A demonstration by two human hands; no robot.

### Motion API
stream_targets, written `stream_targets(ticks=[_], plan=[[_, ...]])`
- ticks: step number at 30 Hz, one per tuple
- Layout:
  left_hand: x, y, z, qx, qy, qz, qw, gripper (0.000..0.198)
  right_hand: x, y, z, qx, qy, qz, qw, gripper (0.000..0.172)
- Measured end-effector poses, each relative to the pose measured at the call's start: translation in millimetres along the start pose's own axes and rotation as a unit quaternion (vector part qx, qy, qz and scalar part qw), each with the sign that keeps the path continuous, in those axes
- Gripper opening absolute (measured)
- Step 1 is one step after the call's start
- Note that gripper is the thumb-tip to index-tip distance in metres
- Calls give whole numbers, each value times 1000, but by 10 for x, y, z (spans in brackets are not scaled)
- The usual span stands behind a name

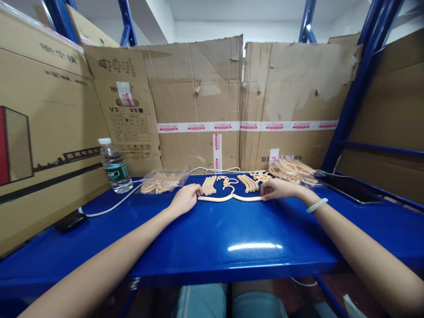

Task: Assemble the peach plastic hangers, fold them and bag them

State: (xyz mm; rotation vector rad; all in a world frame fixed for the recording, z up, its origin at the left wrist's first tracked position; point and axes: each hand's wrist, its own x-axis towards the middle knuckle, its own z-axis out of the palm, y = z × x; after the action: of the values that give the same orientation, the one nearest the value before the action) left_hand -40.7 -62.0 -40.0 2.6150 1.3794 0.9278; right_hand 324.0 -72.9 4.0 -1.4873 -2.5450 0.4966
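Note:
A small beige plastic hanger (231,197) lies flat on the blue shelf top (232,238), its hook pointing away from me. My left hand (185,198) has curled fingers pinching the hanger's left end. My right hand (276,189), with a white bead bracelet on the wrist, pinches its right end. Just behind the hanger lie loose beige parts: a row of curved arms (209,185), a hook piece (228,180) and more arms (249,183).
Clear bags of beige parts lie at the back left (162,182) and back right (293,171). A water bottle (115,166), a black phone (70,221) on a white cable and a dark tablet (351,189) sit around. Cardboard sheets (198,97) wall in the shelf.

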Motion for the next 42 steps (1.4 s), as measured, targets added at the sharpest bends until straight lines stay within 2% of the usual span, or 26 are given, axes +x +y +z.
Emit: stream_targets(ticks=[7, 15, 20, 27, 42], plan=[[-16, 46, -8, 10, -18, -6, 1000, 33, 18, 3, 21, -15, 16, 7, 1000, 16], [-19, 38, 6, 3, -4, -15, 1000, 29, 33, -11, 51, -43, 37, 18, 998, 10], [-14, 17, 22, -6, 19, -20, 1000, 34, 21, -21, 43, -50, 37, 26, 998, 12], [-2, -31, 57, -6, 38, 7, 999, 40, 11, -34, 31, -55, 27, 29, 998, 12], [7, -107, 99, 4, 42, 31, 999, 42, -7, -62, 16, -60, 20, 32, 997, 19]])
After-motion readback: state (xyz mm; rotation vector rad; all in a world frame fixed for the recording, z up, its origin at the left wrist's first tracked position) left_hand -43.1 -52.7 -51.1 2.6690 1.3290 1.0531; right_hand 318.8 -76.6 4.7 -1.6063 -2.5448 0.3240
